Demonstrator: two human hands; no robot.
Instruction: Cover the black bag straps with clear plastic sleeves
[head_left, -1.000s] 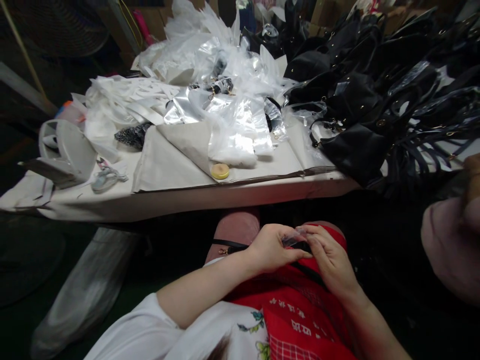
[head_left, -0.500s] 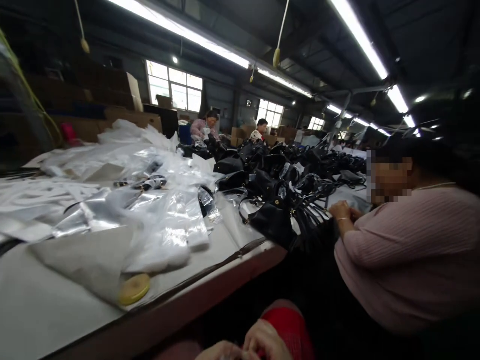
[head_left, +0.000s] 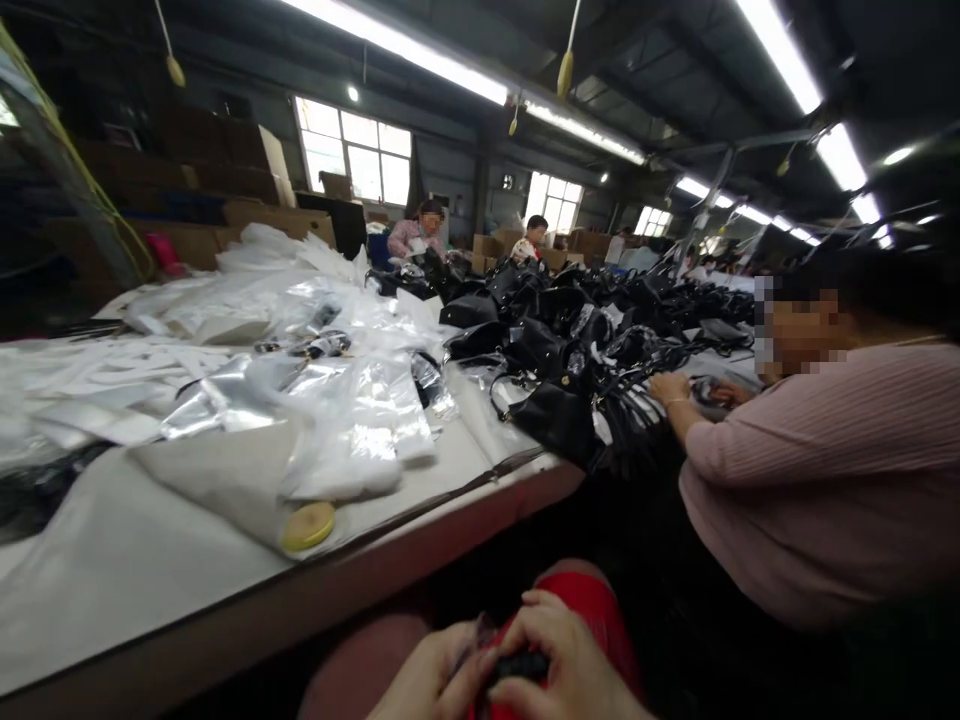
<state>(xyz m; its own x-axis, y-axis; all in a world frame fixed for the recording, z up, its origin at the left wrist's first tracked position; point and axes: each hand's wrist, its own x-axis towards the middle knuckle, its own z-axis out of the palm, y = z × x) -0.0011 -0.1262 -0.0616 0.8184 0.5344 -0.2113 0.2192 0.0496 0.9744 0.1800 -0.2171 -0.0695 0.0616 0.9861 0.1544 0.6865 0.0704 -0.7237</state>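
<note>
At the bottom of the head view both my hands come together over my lap. My right hand (head_left: 562, 645) is curled with thumb and fingers closed around a small black object (head_left: 523, 664), whose kind I cannot make out. My left hand (head_left: 431, 668) presses its fingers together against the right hand's fingertips. A thin, dark, partly see-through piece (head_left: 480, 632) sticks up between the left fingers; what it belongs to is hidden.
The table edge (head_left: 420, 545) runs slantwise ahead, bearing a yellow tape roll (head_left: 308, 525), clear plastic bags (head_left: 360, 430) and piled black handbags (head_left: 551, 420). A co-worker in a pink top (head_left: 817, 470) sits close on the right. Two others work behind the pile.
My hands have risen further into view, and the black object now shows between them. The whole scene has shifted slightly. The co-worker's hands now hold something dark.
</note>
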